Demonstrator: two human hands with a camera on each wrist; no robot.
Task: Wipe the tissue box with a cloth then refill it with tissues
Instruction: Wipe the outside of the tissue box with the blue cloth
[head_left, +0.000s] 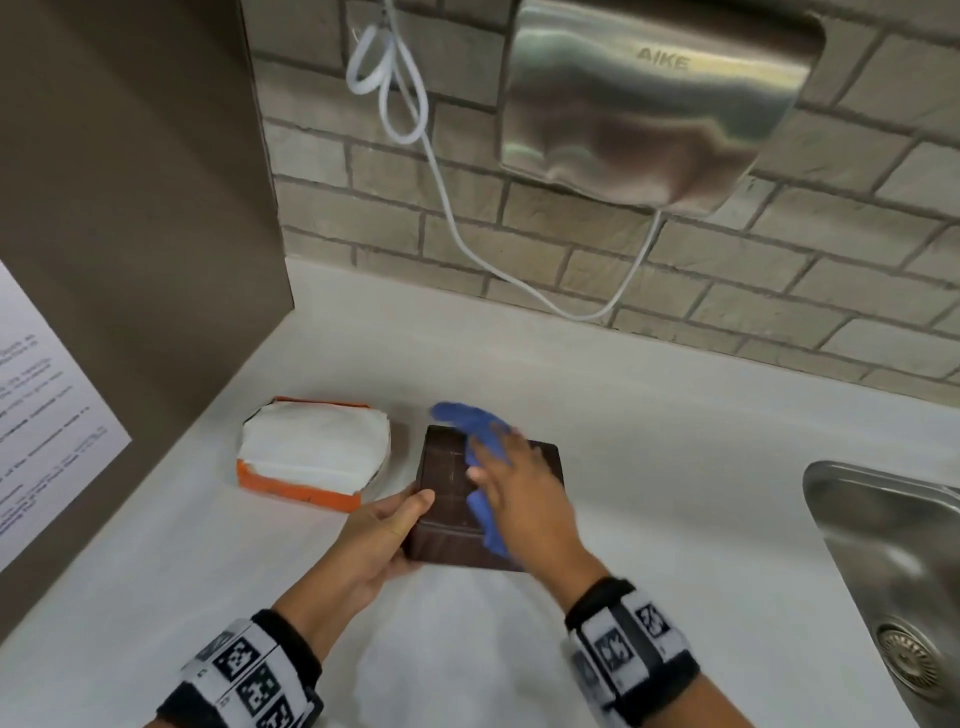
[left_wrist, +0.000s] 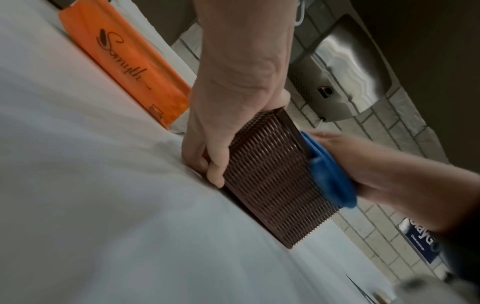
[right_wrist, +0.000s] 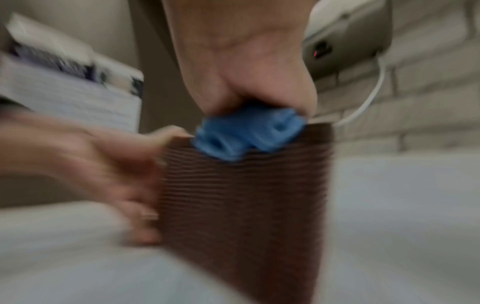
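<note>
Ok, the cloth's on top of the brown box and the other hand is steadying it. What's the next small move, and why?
Probably keep sweeping the blue cloth across the top of the tissue box, then its ribbed sides. The right hand presses the cloth on the lid only, the left hand grips the box's near corner, and the tissue pack waits untouched beside it.

I read "AIKE" embossed on the steel hand dryer (head_left: 660, 98), upper right of the head view. The orange tissue pack (left_wrist: 124, 61), upper left of the left wrist view, bears script "Smyth". A blue sign (left_wrist: 422, 240), lower right, is only partly legible.
</note>
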